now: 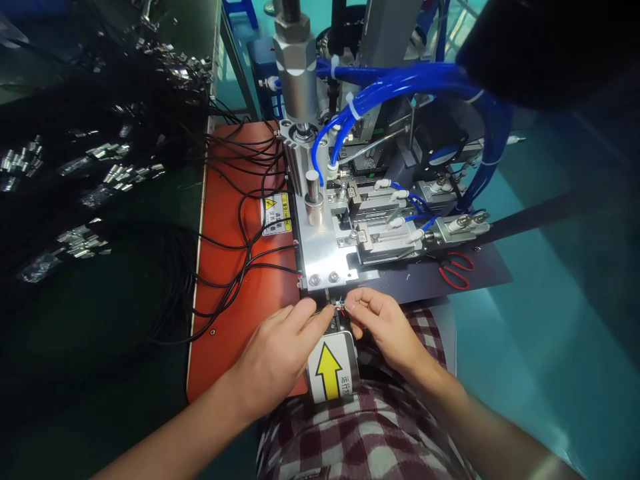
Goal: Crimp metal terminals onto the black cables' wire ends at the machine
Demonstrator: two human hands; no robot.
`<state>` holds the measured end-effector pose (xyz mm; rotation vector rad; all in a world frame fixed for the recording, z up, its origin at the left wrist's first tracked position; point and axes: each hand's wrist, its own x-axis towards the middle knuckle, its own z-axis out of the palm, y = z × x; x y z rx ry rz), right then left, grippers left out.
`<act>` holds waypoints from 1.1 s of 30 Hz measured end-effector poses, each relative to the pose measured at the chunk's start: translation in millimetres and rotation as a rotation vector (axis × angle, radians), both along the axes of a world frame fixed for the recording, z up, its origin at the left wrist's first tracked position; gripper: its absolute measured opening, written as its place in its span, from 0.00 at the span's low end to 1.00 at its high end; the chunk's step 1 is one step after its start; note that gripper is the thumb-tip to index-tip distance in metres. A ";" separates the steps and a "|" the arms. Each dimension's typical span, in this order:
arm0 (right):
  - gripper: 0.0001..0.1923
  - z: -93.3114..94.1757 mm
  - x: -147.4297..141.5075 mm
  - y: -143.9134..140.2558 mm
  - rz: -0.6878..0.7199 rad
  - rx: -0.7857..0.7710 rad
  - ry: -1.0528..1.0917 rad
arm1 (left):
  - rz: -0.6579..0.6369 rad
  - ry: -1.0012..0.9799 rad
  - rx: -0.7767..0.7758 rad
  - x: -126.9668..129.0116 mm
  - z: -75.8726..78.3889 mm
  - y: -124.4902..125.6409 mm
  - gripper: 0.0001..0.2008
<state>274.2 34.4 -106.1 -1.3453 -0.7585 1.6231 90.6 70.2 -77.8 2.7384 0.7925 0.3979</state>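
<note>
Currently, a bunch of thin, multicoloured wire ends lies between the fingertips of both hands, just below the front edge of a flat, silver metal machine plate. The right hand is nearly closed, thumb and forefinger pinched on the wires. The left hand is curled, its thumb and forefinger close together beside them; whether it grips a strand cannot be told (the back of the hand hides the other fingers).

Probable faults: uneven finger pressure could bend or cross the strands, since they are fine and closely spaced. A hard pull could strain them where they leave their sheath. Both hands work near the plate's edge; a knock against it could displace the wires. Loose, black round cables cross the orange-red flat board to the left; a sleeveless forearm could snag one and drag it. Red-handled scissors rest to the right, well apart from the fingers, and present little hazard there.
</note>
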 end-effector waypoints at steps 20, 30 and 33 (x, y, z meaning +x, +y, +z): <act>0.11 4.2 -4.3 -4.2 -0.025 0.057 -0.077 | -0.001 -0.001 0.018 0.3 -1.4 0.1 0.16; 0.12 3.6 -2.1 -5.0 0.005 0.061 -0.114 | 0.006 0.010 0.030 0.4 -2.0 0.2 0.15; 0.12 1.5 -1.8 -5.8 0.019 0.080 -0.151 | 0.009 0.005 0.035 0.8 -1.3 0.3 0.16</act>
